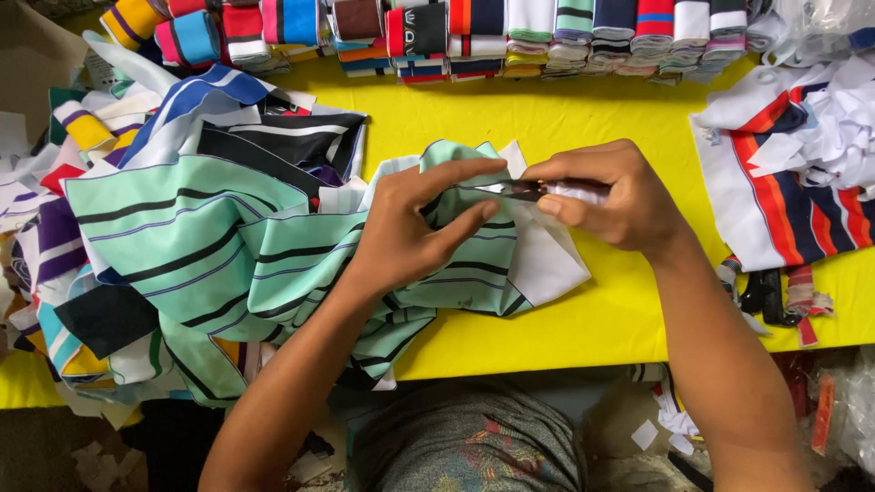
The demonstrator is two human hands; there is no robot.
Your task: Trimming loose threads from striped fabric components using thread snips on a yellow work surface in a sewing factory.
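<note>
Head view: left hand [410, 228] pins the green striped fabric [210, 237] on the yellow counter [547, 118]; right hand [611, 196] grips small snips [519, 189] at its white edge [547, 260]. Trimming looks midway, with the heap [109, 118] at left apparently waiting.

striped garment [228, 246] on table [583, 319], fabric heap [109, 137] at left, folded collars [547, 36] behind, cloth pile [802, 173] at right
</note>
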